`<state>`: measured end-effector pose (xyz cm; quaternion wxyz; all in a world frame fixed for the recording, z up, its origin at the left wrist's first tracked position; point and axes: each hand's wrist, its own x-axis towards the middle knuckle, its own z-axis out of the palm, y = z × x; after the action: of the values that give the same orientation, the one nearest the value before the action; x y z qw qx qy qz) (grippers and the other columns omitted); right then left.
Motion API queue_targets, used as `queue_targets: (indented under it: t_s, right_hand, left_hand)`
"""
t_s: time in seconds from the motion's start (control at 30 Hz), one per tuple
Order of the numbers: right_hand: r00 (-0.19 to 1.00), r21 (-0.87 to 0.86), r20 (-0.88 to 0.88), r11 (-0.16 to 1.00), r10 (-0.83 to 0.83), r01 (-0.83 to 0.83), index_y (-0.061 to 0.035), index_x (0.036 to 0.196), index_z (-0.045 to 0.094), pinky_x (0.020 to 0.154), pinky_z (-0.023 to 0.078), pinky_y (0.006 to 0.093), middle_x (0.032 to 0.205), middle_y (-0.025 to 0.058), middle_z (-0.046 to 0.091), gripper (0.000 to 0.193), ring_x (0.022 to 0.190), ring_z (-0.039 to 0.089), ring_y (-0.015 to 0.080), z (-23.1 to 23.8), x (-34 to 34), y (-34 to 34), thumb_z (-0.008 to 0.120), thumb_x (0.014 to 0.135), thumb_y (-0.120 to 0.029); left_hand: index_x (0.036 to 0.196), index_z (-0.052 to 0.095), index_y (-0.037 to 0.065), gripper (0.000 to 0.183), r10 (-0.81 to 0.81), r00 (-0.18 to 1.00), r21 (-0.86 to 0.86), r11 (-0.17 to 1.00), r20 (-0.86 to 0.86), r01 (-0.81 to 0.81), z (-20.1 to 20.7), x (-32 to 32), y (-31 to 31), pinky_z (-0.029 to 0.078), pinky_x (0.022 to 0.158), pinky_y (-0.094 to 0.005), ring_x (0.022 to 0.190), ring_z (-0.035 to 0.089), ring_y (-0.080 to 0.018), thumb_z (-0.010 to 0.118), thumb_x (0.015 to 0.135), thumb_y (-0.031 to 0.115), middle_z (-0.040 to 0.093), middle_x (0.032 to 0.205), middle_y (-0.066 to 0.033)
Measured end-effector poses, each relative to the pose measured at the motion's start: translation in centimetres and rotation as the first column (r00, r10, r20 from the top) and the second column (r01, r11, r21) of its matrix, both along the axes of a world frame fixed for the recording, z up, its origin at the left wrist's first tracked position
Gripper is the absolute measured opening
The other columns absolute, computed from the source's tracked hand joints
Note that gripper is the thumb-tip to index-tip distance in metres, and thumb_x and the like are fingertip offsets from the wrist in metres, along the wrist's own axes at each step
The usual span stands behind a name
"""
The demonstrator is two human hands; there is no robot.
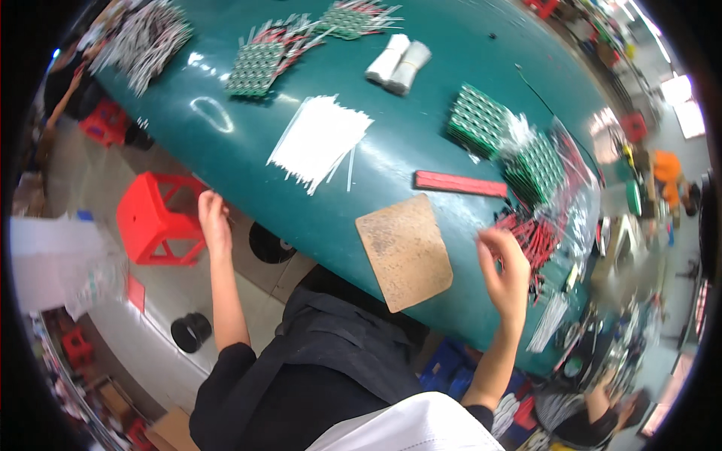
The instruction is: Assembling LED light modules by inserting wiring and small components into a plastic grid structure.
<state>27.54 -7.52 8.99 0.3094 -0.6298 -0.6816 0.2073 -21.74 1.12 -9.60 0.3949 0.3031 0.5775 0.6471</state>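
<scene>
My left hand is raised beside the near left table edge, close to a red plastic stool. Its fingers are curled in, and whatever they may hold is hidden. Over the right part of the green table my right hand hovers with bent fingers, smeared by motion. Next to it lies a bundle of red and black wires. Between my hands, a worn brown board rests at the table's near edge. Beyond the board is a long red strip. A spread pile of thin white tubes lies farther left.
Stacks of green circuit boards sit at right beside a clear plastic bag. More boards with wires, two white rolled bundles and a heap of pale wires lie farther back. Another person is at lower right.
</scene>
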Motion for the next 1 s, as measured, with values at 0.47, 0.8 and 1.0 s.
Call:
queue_targets:
  t_s: [0.47,0.8,1.0]
  right_hand:
    - [0.686,0.213,0.726,0.929,0.059,-0.304,-0.0114,0.111,0.061,0.087,0.042,0.0380,0.101,0.0005,0.056,0.030,0.100,0.054,0.0207,-7.6,1.2,13.2,0.065,0.083,-0.021]
    - [0.732,0.499,0.631,0.857,-0.258,-0.129,-0.0098,0.113,0.062,0.084,0.046,0.0375,0.105,0.0031,0.061,0.036,0.099,0.059,0.0237,-4.9,4.5,17.5,0.071,0.079,-0.019]
    - [0.700,0.322,0.708,0.926,-0.097,-0.197,-0.0105,0.103,0.063,0.083,0.048,0.0377,0.101,0.0034,0.062,0.033,0.097,0.060,0.0238,-6.3,6.8,18.3,0.075,0.076,-0.024]
  left_hand:
    - [0.092,0.065,0.011,0.017,-0.272,0.299,0.034,0.685,-0.915,0.727,13.2,17.4,2.7,0.044,0.079,-0.0375,0.090,0.057,-0.0260,0.074,0.077,0.013,0.057,0.094,-0.0065]
    - [0.087,0.061,0.008,0.012,-0.131,0.033,-0.083,0.786,-0.991,0.612,9.4,18.2,8.6,0.041,0.076,-0.0413,0.087,0.053,-0.0304,0.068,0.077,0.009,0.051,0.088,-0.0106]
    - [0.104,0.066,0.013,0.037,-0.287,-0.009,-0.083,0.246,-0.958,0.966,14.9,20.0,2.6,0.045,0.090,-0.0421,0.104,0.058,-0.0289,0.079,0.071,0.024,0.059,0.112,-0.0090]
